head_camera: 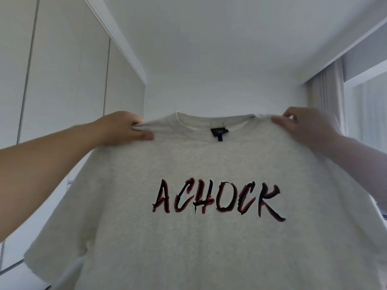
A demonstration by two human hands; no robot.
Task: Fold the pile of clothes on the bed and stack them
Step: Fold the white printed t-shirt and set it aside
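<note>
A light grey T-shirt [201, 243] with black-and-red lettering "ACHOCK" hangs spread out in front of me, front side facing me, a dark label at its neckline. My left hand [123, 128] pinches the shirt's left shoulder beside the collar. My right hand [303, 128] grips the right shoulder at the same height. The shirt fills the lower view and hides the bed and the pile of clothes.
White wardrobe doors [62, 80] run along the left. A white wall stands behind the shirt, with the ceiling above. A pale curtain [328, 91] and a bright window [368, 109] are at the right.
</note>
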